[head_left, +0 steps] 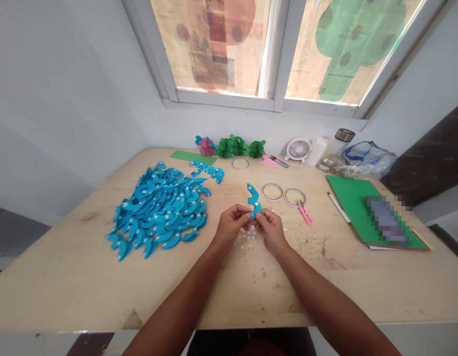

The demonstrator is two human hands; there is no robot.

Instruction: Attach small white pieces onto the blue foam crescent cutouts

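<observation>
Blue cut-outs [165, 207], flat and curved, lie heaped at the left of the surface [184, 291], many bearing small white squares. To their right, the left hand [234, 221] has its grip closed, thumb and fingers pinched at the left edge of one blue piece [253, 192]. This piece is over the middle of the surface, its lower end between the hands and its pointed end directed toward the window [232, 101].

Handling: expect a very light, thin part, probably of paper or similar sheet, that bends readily and may crease at its narrow sections. Take hold at the edges of the broader lobe, using light fingertip pressure; slippage is unlikely. Appearance: wavy outline, saturated blue, white squares along its length.

White scraps [253, 236] lie below. The right hand [272, 227] has its grip closed on the right edge of the same end; its fingertips are partly hidden, so exact contact beneath cannot be confirmed. Farther right: two tape rings [272, 199], pink-handled snips [306, 213], green folder [343, 198]
</observation>
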